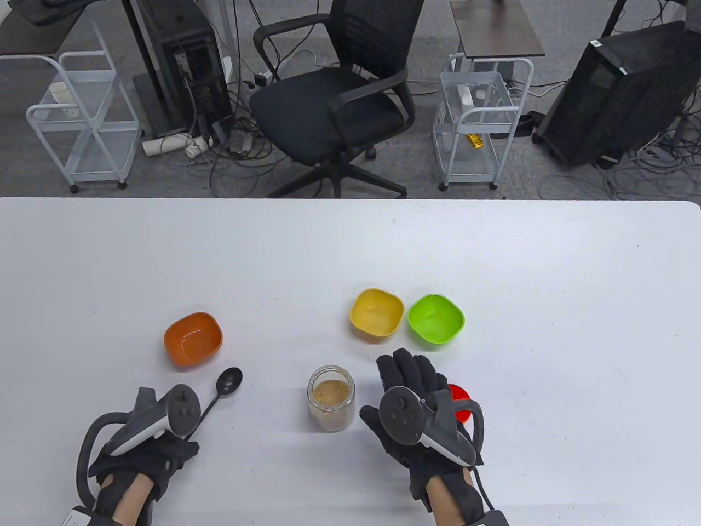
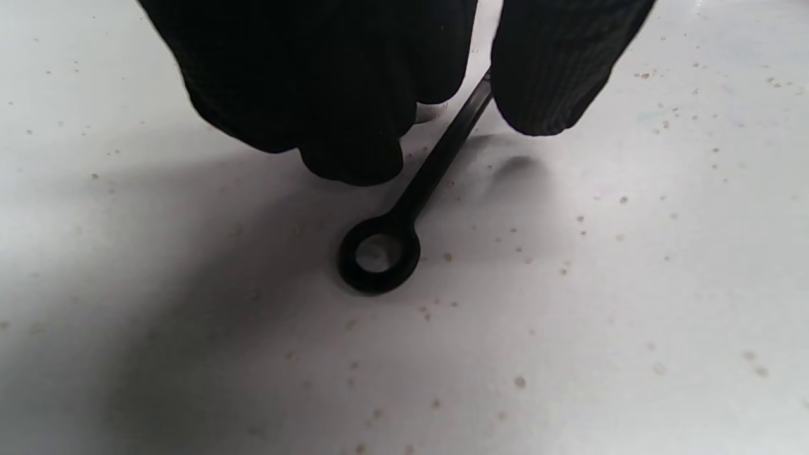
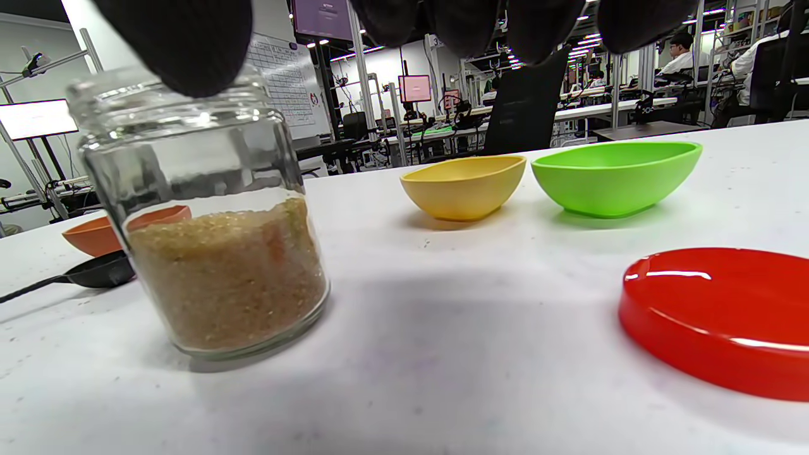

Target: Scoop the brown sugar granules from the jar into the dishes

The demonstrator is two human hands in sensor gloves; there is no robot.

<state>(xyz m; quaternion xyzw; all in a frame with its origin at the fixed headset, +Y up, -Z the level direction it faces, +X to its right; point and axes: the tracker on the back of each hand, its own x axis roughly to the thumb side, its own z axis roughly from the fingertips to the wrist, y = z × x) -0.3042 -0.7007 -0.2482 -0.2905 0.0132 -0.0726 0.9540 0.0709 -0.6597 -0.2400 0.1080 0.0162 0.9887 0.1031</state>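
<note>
An open glass jar half full of brown sugar granules stands at the front middle of the table; it also shows in the right wrist view. A black spoon lies flat on the table to its left. My left hand is over the spoon's handle: the thumb touches it and the curled fingers sit just beside it, so a firm grip does not show. My right hand is spread open, empty, just right of the jar. Orange, yellow and green dishes look empty.
The jar's red lid lies on the table, partly under my right hand, and shows in the right wrist view. Loose sugar grains dot the table around the spoon. The yellow and green dishes stand side by side behind the right hand.
</note>
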